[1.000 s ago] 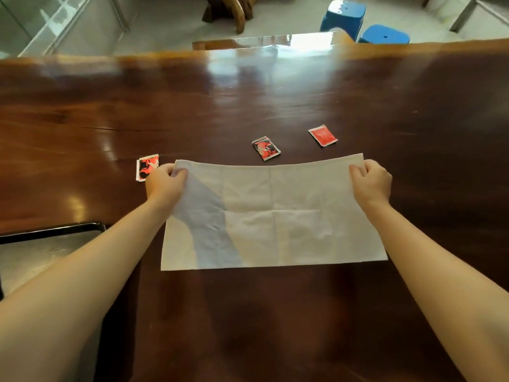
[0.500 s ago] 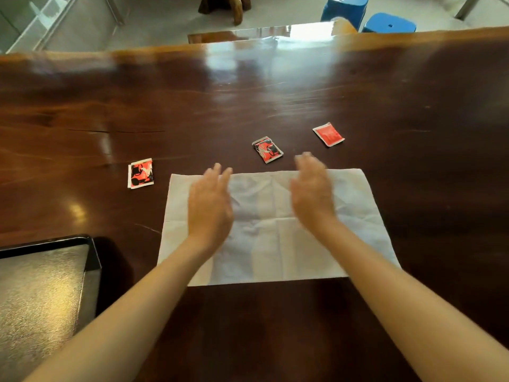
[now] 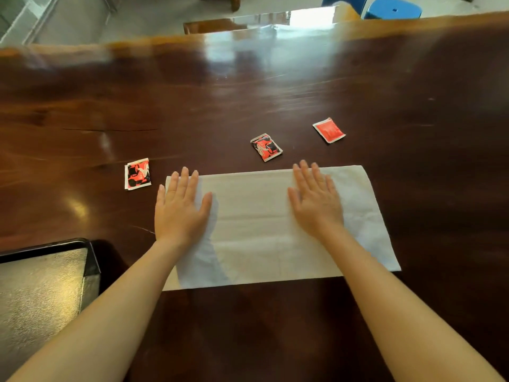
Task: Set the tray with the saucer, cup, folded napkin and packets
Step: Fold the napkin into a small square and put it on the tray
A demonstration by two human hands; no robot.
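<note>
**A:** How many of each did you count?

**B:** One napkin, three packets, one tray and two hands. All of it was on a dark glossy table, and two blue stools stood past its far edge.

**A:** Which way did the napkin run?

**B:** It lay flat as a pale rectangle. Its long axis ran left to right, and its short sides pointed away from the person.

**A:** And the fingers?

**B:** They were straight, close side by side and pointing away, with the thumbs a little apart. The left hand pressed palm-down on the napkin's left end. The right hand pressed palm-down right of the middle. Both sets of fingertips reached the far edge, and neither hand pinched anything.

**A:** Where were the packets?

**B:** The left packet lay just left of the left fingertips, apart from the napkin. The middle packet lay tilted, just beyond and left of the right fingertips. The right packet lay farther beyond those fingertips and to their right, also tilted.

**A:** Any writing?

**B:** The left and middle packets had a red, black and white pattern. The right one was plain red with a pale border. Any print was too small to read.

**A:** The tray?

**B:** It was nearer than the left fingers, beside the left forearm. Only one black-rimmed corner and a textured metal floor showed.
</note>
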